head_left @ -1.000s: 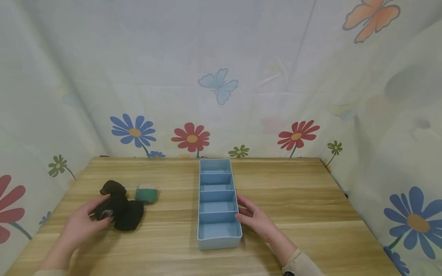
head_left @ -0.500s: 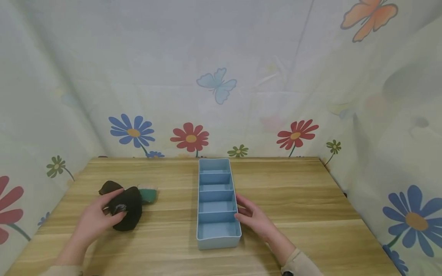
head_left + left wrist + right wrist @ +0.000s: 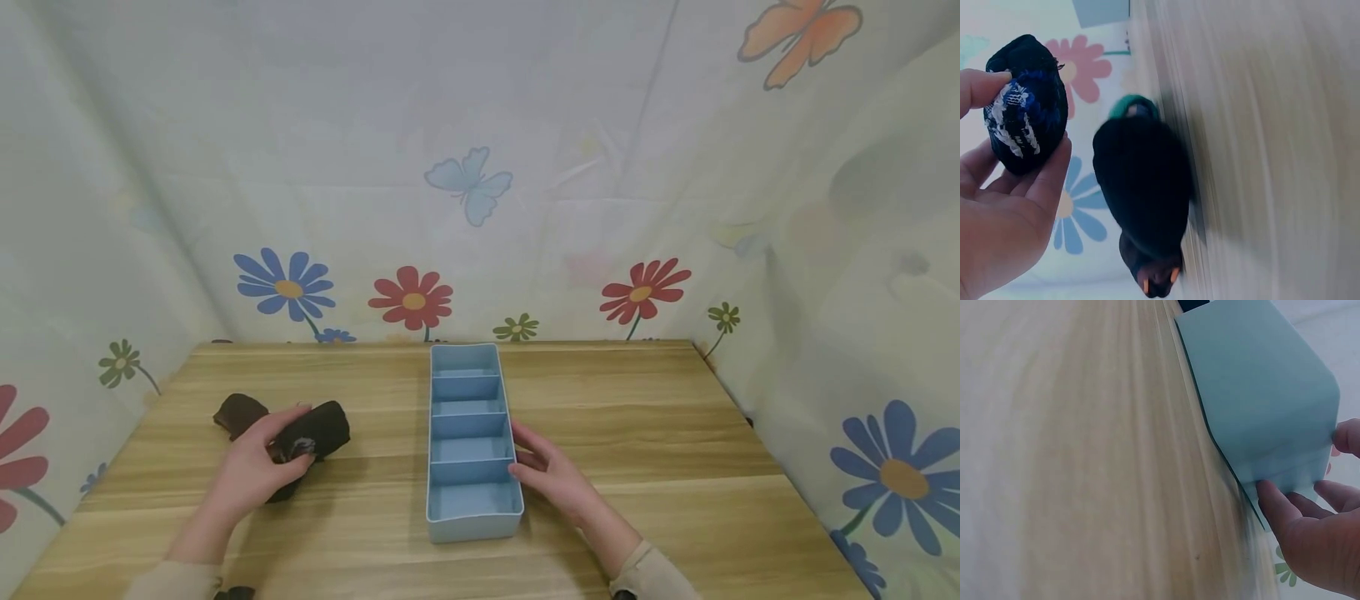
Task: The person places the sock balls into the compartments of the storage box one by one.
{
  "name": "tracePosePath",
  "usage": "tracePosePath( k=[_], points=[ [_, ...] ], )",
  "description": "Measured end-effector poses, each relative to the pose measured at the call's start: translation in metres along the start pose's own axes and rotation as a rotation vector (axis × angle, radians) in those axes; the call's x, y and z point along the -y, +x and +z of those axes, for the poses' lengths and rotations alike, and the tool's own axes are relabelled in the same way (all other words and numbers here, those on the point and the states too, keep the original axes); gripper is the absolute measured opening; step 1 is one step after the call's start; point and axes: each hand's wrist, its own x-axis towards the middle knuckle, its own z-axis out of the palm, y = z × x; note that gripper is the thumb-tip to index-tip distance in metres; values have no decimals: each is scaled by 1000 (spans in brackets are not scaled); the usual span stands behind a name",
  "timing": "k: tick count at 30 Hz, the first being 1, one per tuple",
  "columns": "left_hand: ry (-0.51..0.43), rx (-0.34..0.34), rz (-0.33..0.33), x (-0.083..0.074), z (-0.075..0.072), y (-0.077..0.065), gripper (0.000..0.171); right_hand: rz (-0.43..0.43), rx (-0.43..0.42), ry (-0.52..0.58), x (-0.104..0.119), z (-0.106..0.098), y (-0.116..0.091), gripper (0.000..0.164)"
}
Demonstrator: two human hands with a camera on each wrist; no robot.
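My left hand (image 3: 251, 467) pinches a rolled black sock (image 3: 326, 427) between thumb and fingers, raised off the table. White and blue threads show on the rolled sock's end in the left wrist view. Beneath it lies a second black sock roll (image 3: 1141, 187), mostly hidden by the hand in the head view. A dark brown-black roll (image 3: 240, 413) lies behind the hand, and a green roll (image 3: 1129, 103) peeks out past the black one. My right hand (image 3: 558, 483) rests its fingertips on the outer right wall of a blue four-section box (image 3: 474, 527); its thumb touches near the rim.
The box stands lengthwise on a wood-grain table (image 3: 637, 400), its compartments showing bare floors. A flowered curtain (image 3: 525, 250) hangs behind the table and along both sides.
My left hand has taken hold of the black sock, lifted it and carried it to the right, now covering the green roll in the head view. The right hand and box stay put.
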Motion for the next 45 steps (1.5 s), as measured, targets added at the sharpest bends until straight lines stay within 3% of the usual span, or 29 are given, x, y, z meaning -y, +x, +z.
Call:
tracePosePath(
  k=[9,19,25,30,36,45],
  points=[
    [-2,8,-18,-15,14,8,65,10,-22,-3,0,1,-1,68],
    [-28,6,26,-19,33,21,63,1,-25,3,-2,1,-1,68],
    [-63,29,9,-24,41,25,63,0,-25,31,-4,2,-1,69],
    [-85,47,-13,-30,49,33,64,3,-31,37,-3,2,-1,69],
    [-145,42,21,-36,60,45,64,-10,-27,26,-4,2,-2,68],
    [-126,56,24,-45,73,58,63,10,-38,44,-3,3,-2,68]
  ],
)
